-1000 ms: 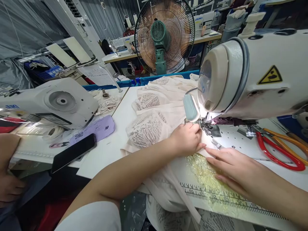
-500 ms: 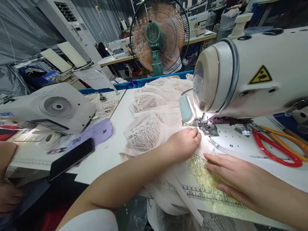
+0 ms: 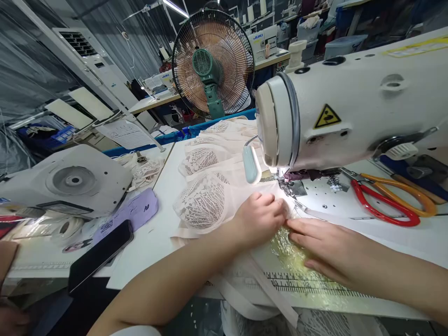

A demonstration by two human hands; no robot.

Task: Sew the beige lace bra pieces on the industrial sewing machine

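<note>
My left hand [image 3: 261, 217] is closed, its fingers curled onto the thin beige fabric of a bra piece [image 3: 271, 189] just in front of the presser foot [image 3: 286, 186]. To its right, my right hand [image 3: 325, 245] lies with fingers stretched out, fingertips touching the fabric edge close to the left fingers. The sewing machine [image 3: 350, 107] stands over the work, its needle area lit. Left of the hands lie beige bras with lace cups [image 3: 201, 200], overlapping in a row toward the back. Loose beige straps [image 3: 269, 294] hang over the table's front edge.
Red-handled scissors [image 3: 385, 207] and an orange-handled pair [image 3: 406, 191] lie right of the needle. A black phone [image 3: 101, 256] and purple card [image 3: 143, 207] lie left, near a second machine [image 3: 70, 179]. A fan [image 3: 213, 65] stands behind. Another person's arm [image 3: 7, 263] shows far left.
The camera view has shifted, so the machine appears further left. My right hand has come closer to my left, its fingertips now beside the left fingers at the fabric edge.
</note>
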